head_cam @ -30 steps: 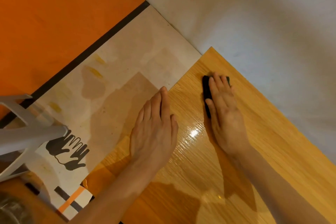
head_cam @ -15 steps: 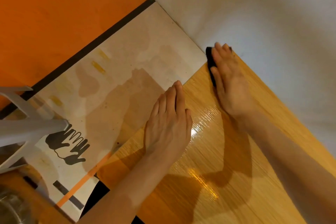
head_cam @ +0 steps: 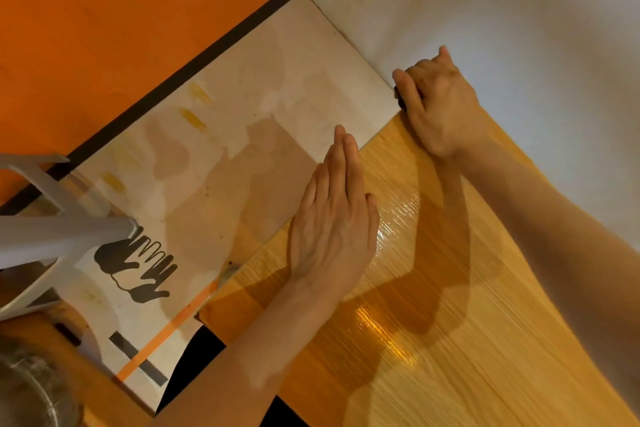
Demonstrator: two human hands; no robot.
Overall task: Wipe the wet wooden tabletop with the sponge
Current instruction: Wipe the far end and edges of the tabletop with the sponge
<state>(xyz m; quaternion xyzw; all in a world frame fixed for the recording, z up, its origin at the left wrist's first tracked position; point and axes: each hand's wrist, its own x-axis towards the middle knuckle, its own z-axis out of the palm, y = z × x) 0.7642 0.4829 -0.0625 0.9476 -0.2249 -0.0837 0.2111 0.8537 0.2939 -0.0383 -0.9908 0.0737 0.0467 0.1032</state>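
Two hands on tabletop (head_cam: 467, 340); sponge (head_cam: 400, 99) under curled right fingers (head_cam: 403, 85)

Right hand (head_cam: 438, 104) slid sponge (head_cam: 400, 99) (now gripped) to tabletop (head_cam: 485, 340) corner.

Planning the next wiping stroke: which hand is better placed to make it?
Right. The right hand grips the dark sponge at the tabletop's far corner, and could probably pull back across the wet sheen. The left hand lies flat on the wood, holding nothing.

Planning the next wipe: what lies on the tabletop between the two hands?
In the head view, only bare, glossy wet tabletop separates the left hand from the right hand.
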